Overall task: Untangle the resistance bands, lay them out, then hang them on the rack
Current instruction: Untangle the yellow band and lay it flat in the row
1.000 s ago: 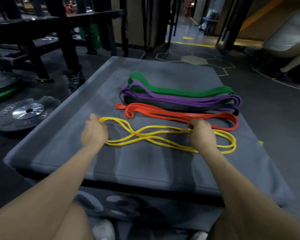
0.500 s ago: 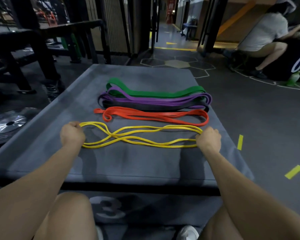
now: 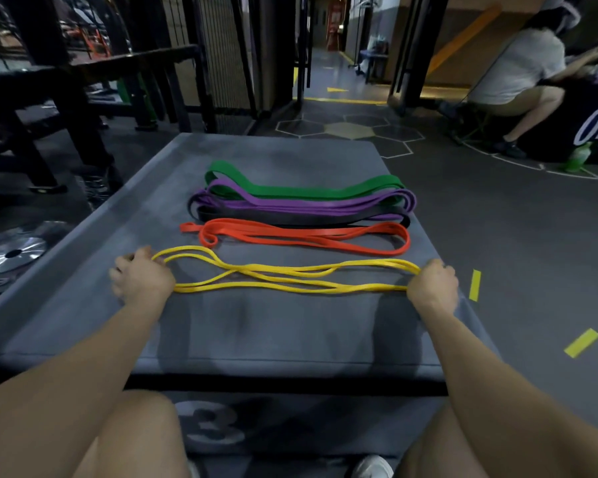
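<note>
Hands, L (image 3: 142, 279) & R (image 3: 433, 285), now further apart vs earlier, each gripping yellow band (image 3: 290, 279) ends, strands pulled straighter.

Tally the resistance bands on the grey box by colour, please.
Green band: 1
Purple band: 1
Black band: 1
Orange band: 1
Yellow band: 1, folded into several strands, one end at the left hand, the other at the right hand
Total: 5 bands

Dim indoor light, soft shadows under forearms, glare on metal plate (image 3: 13, 251), wide-angle bending at edges
</note>
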`<state>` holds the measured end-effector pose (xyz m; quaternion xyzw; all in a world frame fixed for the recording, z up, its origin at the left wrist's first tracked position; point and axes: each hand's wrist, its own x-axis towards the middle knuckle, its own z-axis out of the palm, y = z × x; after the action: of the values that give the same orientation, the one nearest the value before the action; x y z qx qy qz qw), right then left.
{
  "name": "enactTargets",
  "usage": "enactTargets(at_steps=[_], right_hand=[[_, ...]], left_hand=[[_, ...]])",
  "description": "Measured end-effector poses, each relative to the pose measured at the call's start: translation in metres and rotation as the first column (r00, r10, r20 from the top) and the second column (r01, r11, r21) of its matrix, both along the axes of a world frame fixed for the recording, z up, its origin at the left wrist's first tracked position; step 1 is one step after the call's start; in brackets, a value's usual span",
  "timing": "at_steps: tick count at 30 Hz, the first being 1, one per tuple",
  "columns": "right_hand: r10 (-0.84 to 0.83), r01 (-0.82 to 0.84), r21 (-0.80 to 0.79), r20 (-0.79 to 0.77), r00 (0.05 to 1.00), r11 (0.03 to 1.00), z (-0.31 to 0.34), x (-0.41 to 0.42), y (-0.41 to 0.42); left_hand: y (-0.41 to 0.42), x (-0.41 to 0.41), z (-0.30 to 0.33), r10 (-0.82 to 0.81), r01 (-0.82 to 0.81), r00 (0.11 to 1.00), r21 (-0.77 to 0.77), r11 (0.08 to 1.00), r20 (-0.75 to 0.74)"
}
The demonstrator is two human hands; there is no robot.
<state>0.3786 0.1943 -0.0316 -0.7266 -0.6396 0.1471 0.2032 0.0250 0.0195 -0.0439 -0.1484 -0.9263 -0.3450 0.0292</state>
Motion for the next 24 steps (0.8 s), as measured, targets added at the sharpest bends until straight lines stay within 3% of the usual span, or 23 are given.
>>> enactTargets(at_steps=[2,3,5,7,9,12,16,20,22,24], right_hand=[[0.011,-0.011,-0.002,0.000,1.000,1.000,0.000,0.001,0.000],[0.014,-0.015,-0.004,-0.004,1.000,1.000,0.000,0.001,0.000],[0.016,-0.016,-0.008,-0.021,1.000,1.000,0.001,0.001,0.000],[0.017,-0.017,-0.020,-0.040,0.999,1.000,0.002,0.002,0.000],[0.009,-0.011,-0.036,-0.054,0.998,0.999,0.002,0.003,0.000],[0.002,-0.004,-0.043,-0.065,0.998,0.999,0.002,0.004,0.001],[-0.005,0.000,-0.054,-0.097,0.995,0.999,0.003,0.005,0.001],[-0.003,-0.003,-0.060,-0.095,0.996,0.998,0.007,0.005,0.001],[0.007,-0.006,0.020,-0.018,1.000,1.000,0.014,0.003,-0.001],[0.083,-0.098,0.232,0.077,0.994,0.968,0.022,-0.007,-0.006]], left_hand=[[0.005,0.016,0.005,-0.056,0.062,0.974,0.020,0.998,-0.218],[0.010,0.027,0.008,-0.157,0.175,0.929,0.024,0.984,-0.336],[0.022,0.052,0.008,-0.483,0.516,0.741,-0.067,0.854,-0.467],[0.034,0.080,0.006,-0.760,0.756,0.520,-0.206,0.622,-0.390],[0.043,0.105,0.003,-0.885,0.816,0.411,-0.344,0.464,-0.218],[0.056,0.115,-0.001,-0.895,0.790,0.437,-0.438,0.429,-0.089],[0.061,0.105,0.001,-0.871,0.842,0.484,-0.227,0.489,-0.082],[0.065,0.105,0.002,-0.854,0.816,0.516,-0.263,0.516,-0.074],[0.066,0.105,0.001,-0.853,0.820,0.517,-0.245,0.517,-0.070],[0.064,0.104,-0.001,-0.850,0.822,0.521,-0.224,0.524,-0.075]])
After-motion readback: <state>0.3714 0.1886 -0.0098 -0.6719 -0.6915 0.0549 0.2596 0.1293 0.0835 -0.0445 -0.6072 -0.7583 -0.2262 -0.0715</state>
